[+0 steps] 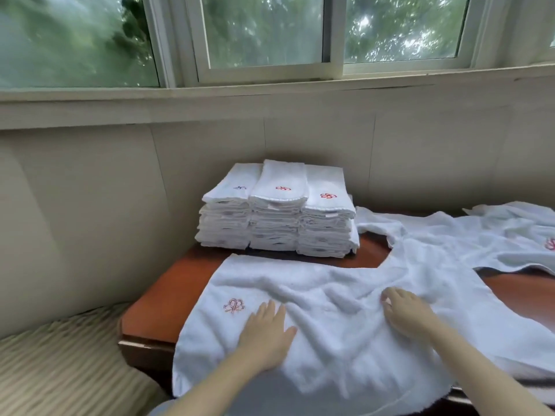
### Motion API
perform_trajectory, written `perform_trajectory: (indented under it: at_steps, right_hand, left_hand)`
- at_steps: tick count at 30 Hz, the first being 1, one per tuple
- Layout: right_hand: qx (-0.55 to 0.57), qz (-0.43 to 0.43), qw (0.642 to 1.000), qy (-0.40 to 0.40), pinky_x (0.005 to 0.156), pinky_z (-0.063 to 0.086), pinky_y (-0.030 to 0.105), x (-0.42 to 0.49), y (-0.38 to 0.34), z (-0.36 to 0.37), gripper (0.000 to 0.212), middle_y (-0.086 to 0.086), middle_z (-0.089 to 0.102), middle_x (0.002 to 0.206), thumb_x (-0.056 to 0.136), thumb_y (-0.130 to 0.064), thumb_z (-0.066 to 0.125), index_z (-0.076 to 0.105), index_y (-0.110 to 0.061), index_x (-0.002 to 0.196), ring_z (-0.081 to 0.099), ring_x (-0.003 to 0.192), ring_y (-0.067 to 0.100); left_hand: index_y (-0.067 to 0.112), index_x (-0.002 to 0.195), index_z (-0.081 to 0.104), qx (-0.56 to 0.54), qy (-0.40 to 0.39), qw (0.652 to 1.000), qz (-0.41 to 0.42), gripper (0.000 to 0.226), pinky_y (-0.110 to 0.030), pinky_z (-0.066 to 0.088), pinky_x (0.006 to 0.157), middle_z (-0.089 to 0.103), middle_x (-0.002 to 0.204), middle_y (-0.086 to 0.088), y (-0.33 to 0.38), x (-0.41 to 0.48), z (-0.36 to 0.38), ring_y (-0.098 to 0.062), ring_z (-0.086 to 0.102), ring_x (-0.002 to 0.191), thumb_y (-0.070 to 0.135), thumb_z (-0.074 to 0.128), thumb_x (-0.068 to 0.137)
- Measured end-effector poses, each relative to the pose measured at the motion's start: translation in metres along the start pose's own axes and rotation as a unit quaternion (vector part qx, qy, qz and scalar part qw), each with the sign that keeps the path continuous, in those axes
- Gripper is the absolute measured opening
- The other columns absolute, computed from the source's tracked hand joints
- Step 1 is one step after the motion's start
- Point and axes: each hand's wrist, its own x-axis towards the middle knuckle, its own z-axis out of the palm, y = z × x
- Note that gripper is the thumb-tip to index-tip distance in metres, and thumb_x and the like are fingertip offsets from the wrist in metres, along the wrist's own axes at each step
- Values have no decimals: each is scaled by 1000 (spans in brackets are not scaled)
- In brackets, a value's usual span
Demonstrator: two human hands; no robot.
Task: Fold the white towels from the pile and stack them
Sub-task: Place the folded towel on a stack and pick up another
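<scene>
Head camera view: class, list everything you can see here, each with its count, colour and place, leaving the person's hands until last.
Spread towel: one, white with a red emblem, across the table's near part.
Folded towel stacks: three, white, side by side at the table's far left.
Unfolded towels: several, white, piled at the right; exact count unclear.
Table: one, reddish-brown, under all the towels.
Cushion: one, beige, ribbed, lower left.
Window: one, white-framed, across the top.
Left hand: one, flat on the spread towel.
Right hand: one, on the spread towel, fingers bent; any grip unclear.
</scene>
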Motion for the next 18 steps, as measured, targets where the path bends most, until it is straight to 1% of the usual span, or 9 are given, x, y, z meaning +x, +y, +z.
perform_trajectory:
  at_steps: [3, 6, 8, 10, 12, 15, 16, 17, 18]
  right_hand:
    - [34, 64, 996, 58, 97, 33, 39, 5, 3, 11, 28, -2, 50, 129, 96, -44, 27, 47, -31, 112, 43, 123, 22]
    - [-10, 136, 991, 11, 97, 34, 43, 8, 6, 1, 44, 3, 41, 134, 94, -55, 20, 42, -33, 126, 38, 124, 29]
    - [-27, 172, 984, -20, 97, 38, 43, 8, 11, -10, 48, 6, 41, 134, 95, -53, 21, 39, -30, 133, 39, 124, 31]
    - [-70, 170, 982, -47, 95, 42, 35, 8, 21, -22, 43, 1, 47, 131, 97, -45, 25, 42, -28, 133, 44, 122, 25]
    - [-113, 183, 972, -97, 94, 38, 29, 0, 30, -36, 40, -6, 49, 133, 98, -43, 30, 48, -30, 132, 45, 125, 19]
    - [-119, 225, 956, -144, 101, 36, 34, -6, 44, -38, 41, -6, 51, 133, 98, -46, 33, 52, -29, 130, 45, 126, 18]
    - [-119, 225, 960, -119, 93, 41, 32, -6, 46, -35, 35, -8, 56, 123, 98, -40, 37, 54, -29, 127, 50, 120, 17]
    - [-115, 216, 966, -77, 76, 44, 27, -4, 47, -32, 31, -9, 58, 107, 96, -31, 42, 55, -27, 123, 55, 112, 16]
    - [-112, 195, 974, -29, 64, 41, 25, 2, 46, -29, 29, -9, 55, 93, 94, -23, 44, 54, -23, 121, 58, 104, 16]
  left_hand:
    - [35, 152, 3, -9, -8, 1000, -20, 63, -49, -3, 116, -8, 161, 3, -10, 7, -2, -21, -8, 148, 60, 18, 96]
    - [47, 148, 9, -9, 15, 996, -83, 60, -55, 1, 113, -3, 161, 7, -29, 19, -14, -25, -1, 147, 68, 15, 92]
    - [49, 145, 16, 6, 30, 991, -128, 58, -56, 14, 111, 6, 159, 5, -39, 27, -23, -30, 11, 144, 69, 15, 90]
    - [44, 141, 25, -4, 25, 987, -160, 51, -58, 29, 103, 18, 153, 1, -41, 38, -34, -35, 23, 136, 61, 22, 93]
    - [33, 134, 36, -8, 1, 983, -181, 41, -60, 37, 97, 31, 140, -5, -36, 53, -48, -37, 34, 126, 40, 32, 94]
    - [24, 121, 53, 61, -1, 973, -224, 36, -41, 40, 93, 49, 125, -3, -25, 78, -66, -26, 48, 116, 19, 43, 87]
    - [23, 115, 58, 77, 31, 973, -214, 32, -33, 39, 86, 54, 118, 0, -22, 85, -68, -22, 52, 109, 18, 44, 86]
    - [21, 111, 61, 76, 76, 976, -189, 29, -30, 38, 80, 56, 112, 1, -22, 92, -66, -20, 54, 104, 17, 43, 88]
    - [18, 110, 60, 54, 123, 979, -152, 27, -30, 39, 77, 54, 108, -1, -22, 101, -61, -21, 55, 100, 16, 41, 92]
